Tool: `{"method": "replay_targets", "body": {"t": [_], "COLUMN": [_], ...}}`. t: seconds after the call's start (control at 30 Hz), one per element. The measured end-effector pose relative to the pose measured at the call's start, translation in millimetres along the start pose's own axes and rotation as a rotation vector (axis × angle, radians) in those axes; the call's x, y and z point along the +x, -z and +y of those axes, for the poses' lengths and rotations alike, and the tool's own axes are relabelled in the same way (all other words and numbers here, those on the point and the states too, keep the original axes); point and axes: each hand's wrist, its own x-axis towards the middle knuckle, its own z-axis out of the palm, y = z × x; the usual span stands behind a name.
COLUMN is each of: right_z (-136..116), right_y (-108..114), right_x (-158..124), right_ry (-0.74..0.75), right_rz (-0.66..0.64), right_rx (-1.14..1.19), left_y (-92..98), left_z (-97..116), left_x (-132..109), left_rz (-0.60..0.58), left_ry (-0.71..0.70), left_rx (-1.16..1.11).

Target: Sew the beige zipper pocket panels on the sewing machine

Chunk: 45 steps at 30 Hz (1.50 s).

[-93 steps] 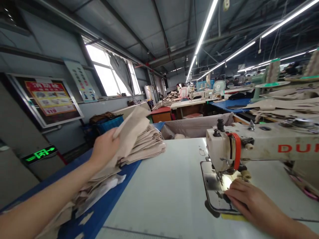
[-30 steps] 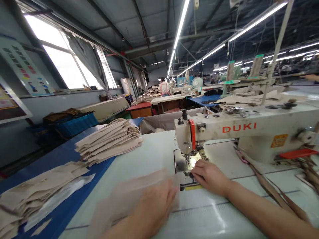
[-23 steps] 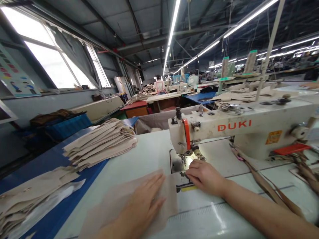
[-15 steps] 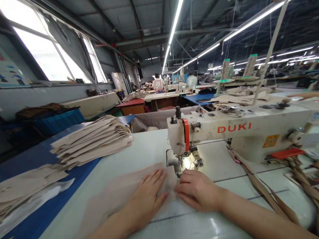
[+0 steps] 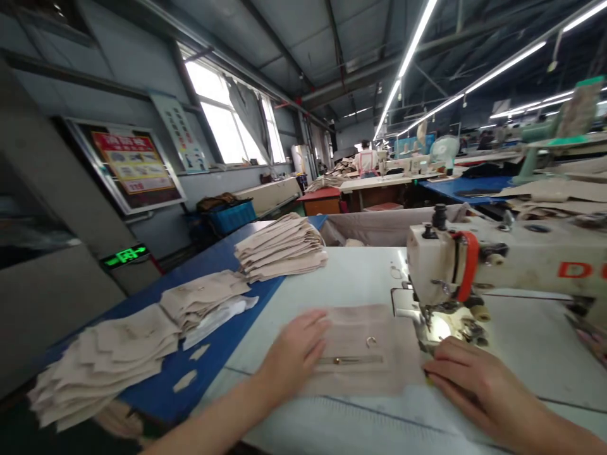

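Observation:
A beige fabric piece (image 5: 355, 373) with a zipper and a small metal ring lies on the pale sewing table, blurred by motion. My left hand (image 5: 296, 347) rests on its left edge, fingers extended. My right hand (image 5: 467, 379) is beside the needle area of the sewing machine (image 5: 441, 272), its fingers bent together near a small yellowish thing; what they hold, if anything, is hidden. The machine's lamp lights the spot just behind my right fingers.
Beige fabric stacks (image 5: 284, 246) lie on the blue surface (image 5: 190, 373) at the left, with more folded pieces (image 5: 109, 354) nearer. A fabric-lined bin (image 5: 389, 224) stands behind the table. A person (image 5: 366, 161) sits farther back.
The view has turned left, showing more of the stacks and wall. The fabric now lies with its zipper and ring visible, and my left hand is at its left edge rather than over its middle.

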Motion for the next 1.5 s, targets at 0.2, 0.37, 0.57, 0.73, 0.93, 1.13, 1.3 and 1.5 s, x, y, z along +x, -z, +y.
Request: {"method": "replay_targets", "body": {"t": [0.2,0.37,0.57,0.73,0.93,1.13,1.3,1.5], "right_z": [10,8,6,6,6,6,5,4], "right_y": [-6,-5,-6,-5,-5,-7,-6,-5], "right_x": [-3,1,2,2,2,0,1,4], "right_ry": [0.065,0.076,0.074,0.079,0.085,0.073,0.056,0.070], "right_rz": [0.079,0.113,0.144,0.137,0.140,0.125,0.123,0.131], "right_rx": [-0.033,-0.072,-0.087,-0.107,-0.133,-0.131,-0.115,-0.094], "left_y": [79.5,100.8,91.1,88.8,90.4,90.1,89.8,88.7], "left_z": [-103,-134,-136,-140,-142,-145,-146,-144], "left_x": [-53,-76,-76,-74,-74,-71,-63,-57], "left_rz": [0.032,-0.092,-0.137,-0.129,-0.119,-0.098,-0.103,-0.042], "left_ry": [0.610,0.715,0.685,0.690,0.739,0.740,0.654,0.690], "left_rx": [0.323,0.327,0.352,0.381,0.389,0.352,0.311,0.283]}}
